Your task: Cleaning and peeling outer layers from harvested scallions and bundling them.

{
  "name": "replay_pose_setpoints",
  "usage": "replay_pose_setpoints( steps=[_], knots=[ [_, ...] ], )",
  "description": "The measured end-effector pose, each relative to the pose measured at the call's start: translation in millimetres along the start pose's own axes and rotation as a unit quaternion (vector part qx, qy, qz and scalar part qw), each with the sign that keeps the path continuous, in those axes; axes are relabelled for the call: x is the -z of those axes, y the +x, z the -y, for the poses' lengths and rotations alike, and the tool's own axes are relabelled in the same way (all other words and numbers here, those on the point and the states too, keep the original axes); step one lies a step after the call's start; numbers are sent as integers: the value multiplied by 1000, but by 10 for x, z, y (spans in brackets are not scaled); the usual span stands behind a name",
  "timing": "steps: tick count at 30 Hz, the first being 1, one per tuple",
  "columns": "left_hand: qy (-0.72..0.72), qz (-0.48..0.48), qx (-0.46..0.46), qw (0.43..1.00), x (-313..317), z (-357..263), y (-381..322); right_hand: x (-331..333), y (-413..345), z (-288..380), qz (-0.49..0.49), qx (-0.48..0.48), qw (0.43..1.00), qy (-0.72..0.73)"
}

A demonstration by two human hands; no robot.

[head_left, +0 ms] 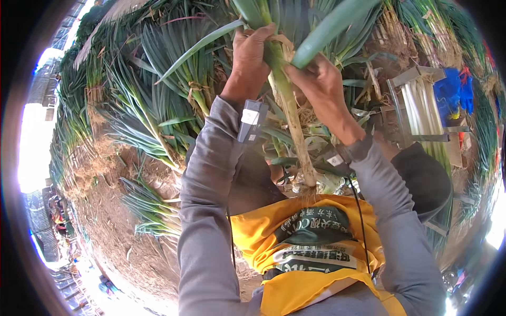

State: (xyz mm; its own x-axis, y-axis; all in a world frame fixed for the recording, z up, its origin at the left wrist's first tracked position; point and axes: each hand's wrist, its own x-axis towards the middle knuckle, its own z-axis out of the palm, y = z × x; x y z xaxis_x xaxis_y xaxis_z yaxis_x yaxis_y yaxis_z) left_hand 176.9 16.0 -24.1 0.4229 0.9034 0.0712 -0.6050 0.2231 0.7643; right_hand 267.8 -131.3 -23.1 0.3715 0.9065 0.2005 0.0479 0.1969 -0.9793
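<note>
A large Welsh onion hangs before me, its roots down by my apron and its leaves reaching past the top of the view. My left hand is wrapped around it just where the leaves fork. With its fingertips my right hand pinches the lower end of a broad green leaf, close beside the stalk. Dry brownish skin clings near the fork. Whether the pinched leaf is still joined to the stalk, I cannot tell.
Piles of untrimmed onions stand ahead and left. At right, a metal rack holds white, cleaned stalks, near a blue plastic bag. Peeled scraps litter the ground between my legs. Wrist devices with cables hang along both sleeves.
</note>
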Motion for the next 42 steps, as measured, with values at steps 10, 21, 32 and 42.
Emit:
replay_pose_setpoints(
  steps=[10,21,32,42],
  knots=[
    [46,-27,-19,998,286,-281,196,441,-901,-71,-21,-95,995,-14],
    [36,-1,23,999,179,-138,98,924,-589,-639,58,-104,963,-240],
    [61,41,118,990,160,11,129,275,579,-294,83,-13,968,-236],
    [26,-43,149,988,416,275,160,276,604,-313,98,-108,984,-105]
  ],
)
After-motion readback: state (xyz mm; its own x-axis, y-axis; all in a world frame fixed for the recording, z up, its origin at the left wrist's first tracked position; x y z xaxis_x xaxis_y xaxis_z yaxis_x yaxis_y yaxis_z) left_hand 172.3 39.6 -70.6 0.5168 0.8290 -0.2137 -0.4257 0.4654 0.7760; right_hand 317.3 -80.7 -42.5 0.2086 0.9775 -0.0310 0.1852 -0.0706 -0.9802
